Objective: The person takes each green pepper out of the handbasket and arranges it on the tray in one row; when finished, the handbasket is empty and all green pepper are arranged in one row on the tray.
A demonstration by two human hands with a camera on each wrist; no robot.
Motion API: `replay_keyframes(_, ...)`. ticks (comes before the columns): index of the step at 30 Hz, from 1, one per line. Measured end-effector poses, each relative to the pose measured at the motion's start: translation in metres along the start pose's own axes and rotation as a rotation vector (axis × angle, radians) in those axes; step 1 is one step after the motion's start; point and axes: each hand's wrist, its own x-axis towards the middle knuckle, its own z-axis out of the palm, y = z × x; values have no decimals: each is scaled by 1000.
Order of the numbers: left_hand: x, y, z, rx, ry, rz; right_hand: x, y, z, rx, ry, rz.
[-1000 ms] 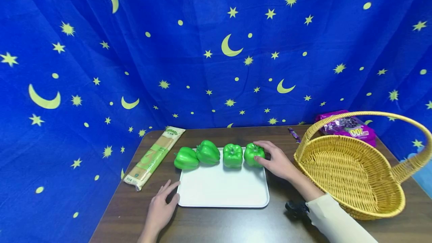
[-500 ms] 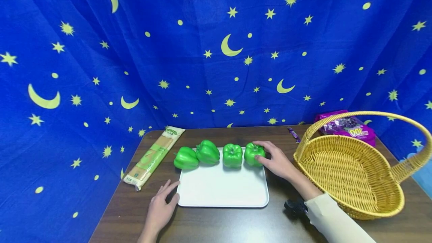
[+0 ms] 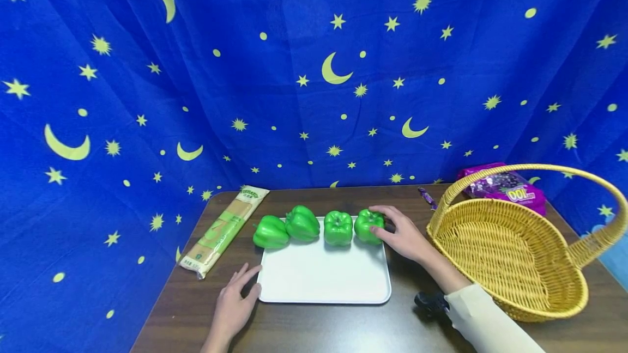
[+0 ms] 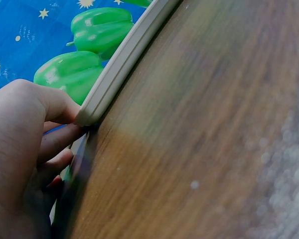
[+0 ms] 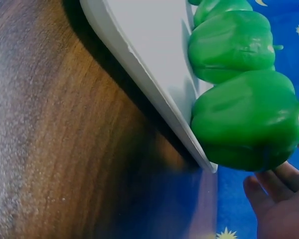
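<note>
Along the far edge of a white tray (image 3: pixel 324 277) sits a row of several green bell peppers. My right hand (image 3: pixel 404 236) grips the rightmost bell pepper (image 3: pixel 365 227), its thumb on the near side and fingers behind. In the right wrist view this pepper (image 5: pixel 249 124) sits at the tray's corner, with fingertips against its lower side. The left hand (image 3: pixel 234 298) touches the tray's left edge with thumb and index finger, the other fingers loosely bent. Two peppers, the leftmost pepper (image 3: pixel 271 232) and its neighbour (image 3: pixel 302 223), lie on their sides close together.
A wicker basket (image 3: pixel 500 255) with a tall handle stands right of the tray. Behind it lies a purple bag (image 3: pixel 530 198), near a small purple wrapper (image 3: pixel 427 198). A pasta packet (image 3: pixel 223 233) lies left. A black object (image 3: pixel 429 303) shows by the right sleeve.
Both hands, the peppers and the tray keep their places. The head view has shifted slightly, so everything sits a little lower in it.
</note>
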Motion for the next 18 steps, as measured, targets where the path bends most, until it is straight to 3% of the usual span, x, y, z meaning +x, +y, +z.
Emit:
replay_keyframes(7, 0, 2, 0, -4, -6, -14, -1, 1, -1, -25, 0, -33)
replay_keyframes(18, -2, 1, 1, -10, 7, 5, -3, 2, -4, -65, -7, -5)
